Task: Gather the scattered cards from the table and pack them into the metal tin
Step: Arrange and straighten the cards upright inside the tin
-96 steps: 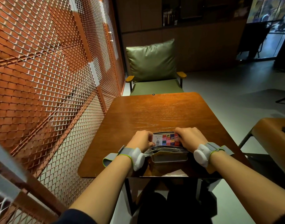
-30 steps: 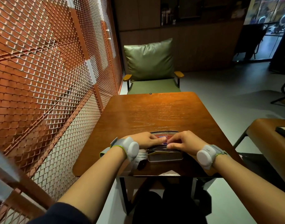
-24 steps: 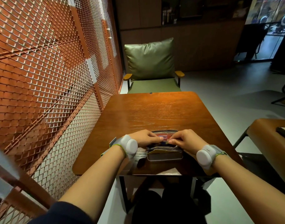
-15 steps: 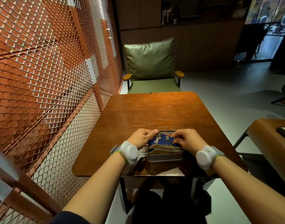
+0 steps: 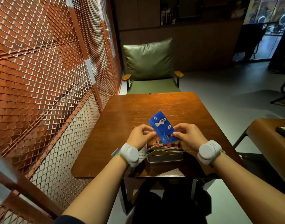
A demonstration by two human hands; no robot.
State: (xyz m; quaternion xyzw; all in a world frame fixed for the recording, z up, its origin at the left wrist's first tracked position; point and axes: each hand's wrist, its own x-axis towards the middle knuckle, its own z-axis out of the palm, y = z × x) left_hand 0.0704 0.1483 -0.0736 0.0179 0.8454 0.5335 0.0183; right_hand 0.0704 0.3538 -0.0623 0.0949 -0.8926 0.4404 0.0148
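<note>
An open metal tin point(image 5: 165, 157) stands near the front edge of the wooden table point(image 5: 130, 120), with a stack of cards point(image 5: 164, 148) standing on edge inside it. Above the tin a blue card point(image 5: 162, 126) with white figures is raised and tilted. My left hand point(image 5: 141, 136) pinches its lower left side and my right hand point(image 5: 189, 135) pinches its lower right corner. Behind the blue card a card with coloured squares point(image 5: 158, 142) shows at the back of the tin.
An orange metal mesh screen point(image 5: 46, 81) runs along the table's left side. A green armchair point(image 5: 150, 68) stands past the far edge. Another brown table point(image 5: 274, 139) sits to the right. My knees are under the front edge.
The blue card has come up out of the tin and now stands tilted above it in both hands. Earlier both hands pressed down on the cards in the tin.
</note>
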